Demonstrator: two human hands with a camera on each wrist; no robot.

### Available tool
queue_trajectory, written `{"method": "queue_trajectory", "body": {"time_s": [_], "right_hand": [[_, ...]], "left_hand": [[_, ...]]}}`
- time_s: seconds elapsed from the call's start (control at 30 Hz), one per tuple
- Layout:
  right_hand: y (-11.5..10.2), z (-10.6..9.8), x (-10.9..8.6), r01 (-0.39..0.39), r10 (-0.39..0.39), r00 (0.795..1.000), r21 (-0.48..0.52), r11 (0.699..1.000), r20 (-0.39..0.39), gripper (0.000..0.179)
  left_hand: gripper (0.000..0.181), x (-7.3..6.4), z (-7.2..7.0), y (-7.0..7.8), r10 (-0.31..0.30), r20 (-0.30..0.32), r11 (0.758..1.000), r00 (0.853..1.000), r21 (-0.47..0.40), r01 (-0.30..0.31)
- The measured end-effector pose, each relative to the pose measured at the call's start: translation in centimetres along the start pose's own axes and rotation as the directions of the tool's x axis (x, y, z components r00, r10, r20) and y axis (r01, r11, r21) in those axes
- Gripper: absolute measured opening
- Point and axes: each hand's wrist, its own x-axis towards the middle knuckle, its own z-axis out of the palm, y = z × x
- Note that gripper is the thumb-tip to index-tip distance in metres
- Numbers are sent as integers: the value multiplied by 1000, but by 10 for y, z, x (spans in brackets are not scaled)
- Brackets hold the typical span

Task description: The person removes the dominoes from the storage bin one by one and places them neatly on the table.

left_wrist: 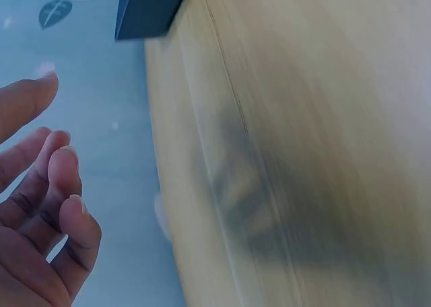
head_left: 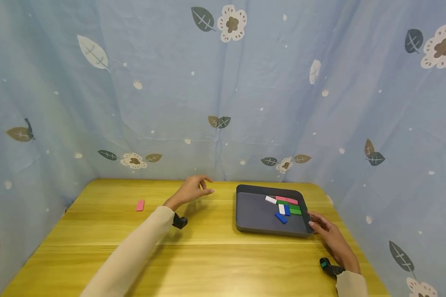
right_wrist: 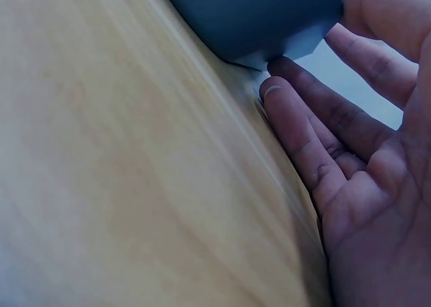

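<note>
A dark grey tray (head_left: 250,210) lies right of centre on the table, with several small flat blocks in its right half. Among them are a white block (head_left: 271,200), a pink block (head_left: 292,201), a green block (head_left: 295,210) and a blue block (head_left: 281,218). My right hand (head_left: 330,235) rests its fairly straight fingers against the tray's right side; the right wrist view shows fingertips (right_wrist: 283,98) at its outer wall. Left of the tray, my left hand (head_left: 191,189) hovers above the table, loosely bent and holding nothing.
One pink block (head_left: 140,205) lies alone on the left of the wooden table (head_left: 208,264). A blue patterned curtain (head_left: 171,103) hangs along the table's back and sides. Dark wrist devices sit at both wrists.
</note>
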Motion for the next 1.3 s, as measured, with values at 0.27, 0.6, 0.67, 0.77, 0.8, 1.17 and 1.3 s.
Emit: {"method": "queue_trajectory", "body": {"time_s": [0.27, 0.6, 0.67, 0.77, 0.8, 1.17, 1.3], "right_hand": [[-1, 0, -2, -11, 11, 1000, 0, 1000, 7, 64], [-5, -2, -3, -24, 24, 1000, 11, 1000, 12, 66], [-5, -2, -3, -26, 25, 1000, 14, 1000, 11, 66], [-6, -2, -1, -26, 26, 1000, 16, 1000, 9, 67], [-6, -2, 0, -25, 25, 1000, 16, 1000, 10, 67], [-1, -3, 1, 11, -11, 1000, 32, 999, -2, 65], [1, -1, 1, 33, -33, 999, 39, 999, -13, 63]], "left_hand": [[34, 25, 31, 22, 51, 32, 997, 998, -54, -50], [32, 49, 66, 48, 84, 75, 994, 994, -79, -78], [32, 52, 72, 52, 89, 86, 993, 992, -88, -81], [33, 58, 80, 57, 88, 93, 990, 992, -116, -77], [33, 60, 82, 59, 83, 93, 988, 992, -135, -70], [35, 79, 114, 72, 35, 136, 976, 990, -219, -5], [38, 82, 125, 77, 20, 144, 974, 989, -224, 13]]}}
